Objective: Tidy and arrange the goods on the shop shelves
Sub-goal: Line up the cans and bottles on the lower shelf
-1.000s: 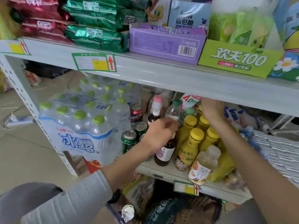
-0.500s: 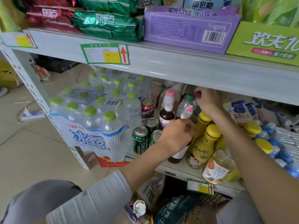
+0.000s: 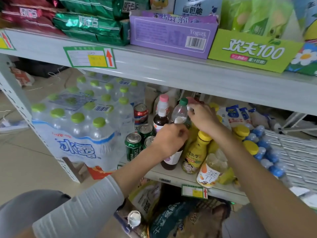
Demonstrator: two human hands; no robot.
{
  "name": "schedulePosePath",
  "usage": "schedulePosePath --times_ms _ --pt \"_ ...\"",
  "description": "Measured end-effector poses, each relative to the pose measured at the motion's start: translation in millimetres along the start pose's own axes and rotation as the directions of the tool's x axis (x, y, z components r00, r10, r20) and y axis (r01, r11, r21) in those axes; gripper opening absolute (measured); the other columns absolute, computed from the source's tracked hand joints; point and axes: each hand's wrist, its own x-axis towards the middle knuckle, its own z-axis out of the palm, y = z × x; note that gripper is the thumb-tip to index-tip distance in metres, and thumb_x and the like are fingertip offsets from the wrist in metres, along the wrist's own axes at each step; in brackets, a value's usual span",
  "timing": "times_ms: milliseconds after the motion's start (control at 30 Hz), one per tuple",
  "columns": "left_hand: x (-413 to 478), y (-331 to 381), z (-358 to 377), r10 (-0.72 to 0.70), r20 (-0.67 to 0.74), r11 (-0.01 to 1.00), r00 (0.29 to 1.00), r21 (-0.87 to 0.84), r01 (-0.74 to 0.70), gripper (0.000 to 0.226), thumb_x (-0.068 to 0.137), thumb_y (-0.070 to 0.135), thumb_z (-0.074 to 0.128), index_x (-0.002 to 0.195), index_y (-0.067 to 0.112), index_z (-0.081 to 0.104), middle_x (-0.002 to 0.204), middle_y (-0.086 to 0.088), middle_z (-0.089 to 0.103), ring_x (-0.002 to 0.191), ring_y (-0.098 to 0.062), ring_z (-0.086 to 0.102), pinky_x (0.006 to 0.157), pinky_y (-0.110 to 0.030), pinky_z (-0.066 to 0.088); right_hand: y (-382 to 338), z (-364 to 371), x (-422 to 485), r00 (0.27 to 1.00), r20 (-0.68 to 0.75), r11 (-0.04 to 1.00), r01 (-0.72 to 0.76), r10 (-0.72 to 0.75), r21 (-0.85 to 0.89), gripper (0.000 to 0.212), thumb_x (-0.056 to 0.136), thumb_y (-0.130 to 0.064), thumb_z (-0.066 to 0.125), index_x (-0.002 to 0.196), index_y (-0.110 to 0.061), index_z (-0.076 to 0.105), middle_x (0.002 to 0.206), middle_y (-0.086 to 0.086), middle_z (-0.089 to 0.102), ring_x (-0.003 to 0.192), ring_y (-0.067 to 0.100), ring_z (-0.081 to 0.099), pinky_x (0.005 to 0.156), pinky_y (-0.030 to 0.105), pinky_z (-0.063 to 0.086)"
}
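On the lower shelf (image 3: 173, 176) stand mixed drinks. My left hand (image 3: 169, 140) grips the neck of a dark plum-coloured bottle (image 3: 170, 160) at the shelf front. My right hand (image 3: 203, 117) reaches further in and pinches a small item beside a clear bottle with a green cap (image 3: 180, 111); what the fingers hold is too blurred to name. Yellow-capped juice bottles (image 3: 195, 152) stand right of my left hand, partly under my right forearm. A second dark bottle with a white cap (image 3: 160, 120) and a pink-capped bottle (image 3: 163, 102) stand behind.
A shrink-wrapped pack of green-capped water bottles (image 3: 80, 127) fills the shelf's left. Green cans (image 3: 133, 145) and a red can (image 3: 140, 113) stand beside it. Blue-capped bottles (image 3: 267, 152) lie at right. The upper shelf (image 3: 171, 73) carries snack bags, a purple box (image 3: 171, 35) and a green box (image 3: 252, 50).
My right hand has drawn forward from deep in the shelf to the green-capped bottle. My left hand stays on the dark bottle. The camera has moved closer.
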Motion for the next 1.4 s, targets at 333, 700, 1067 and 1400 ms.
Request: schedulePosePath --times_ms 333,700,1067,1400 --pt "6.7 -3.2 6.6 0.054 0.02 0.995 0.998 0.081 -0.056 0.027 0.092 0.028 0.051 0.099 0.027 0.077 0.097 0.002 0.075 0.089 -0.018 0.067 0.077 -0.039 0.056 7.2 -32.3 -64.3 0.994 0.005 0.994 0.108 -0.108 -0.016 0.042 0.106 -0.026 0.048 0.147 -0.017 0.053 0.145 0.005 0.056 0.131 0.029 0.052 0.107 0.04 0.042" --pt "4.0 -29.5 4.6 0.362 0.046 0.888 0.931 0.286 -0.359 0.01 0.097 0.023 0.062 0.103 0.023 0.069 0.107 0.005 0.063 0.1 -0.018 0.059 0.075 -0.041 0.055 26.5 -22.7 -75.1 0.984 -0.048 0.985 0.169 -0.17 -0.029 0.036 0.107 -0.04 0.045 0.131 -0.013 0.052 0.129 0.006 0.057 0.116 0.027 0.055 0.086 0.041 0.048" --pt "-27.0 29.4 -1.1 0.14 -0.03 0.944 0.99 0.305 -0.124 0.041 0.099 0.025 0.058 0.14 0.027 0.054 0.143 0.002 0.049 0.135 -0.025 0.039 0.09 -0.046 0.055 21.7 -60.7 -124.9 0.971 -0.197 0.988 0.148 -0.135 0.053 0.02 0.098 -0.02 0.063 0.114 -0.009 0.067 0.108 0.01 0.066 0.1 0.031 0.061 0.08 0.045 0.052" --pt "-59.9 13.0 -18.7 0.287 -0.042 0.921 0.957 0.288 -0.264 0.019 0.098 0.018 0.059 0.112 0.023 0.071 0.111 0.007 0.064 0.095 -0.015 0.058 0.079 -0.035 0.053 31.2 -66.5 -164.9 0.973 0.221 0.935 0.012 0.071 -0.354 0.032 0.099 -0.029 0.057 0.128 -0.016 0.052 0.124 0.009 0.062 0.116 0.032 0.059 0.089 0.038 0.044"
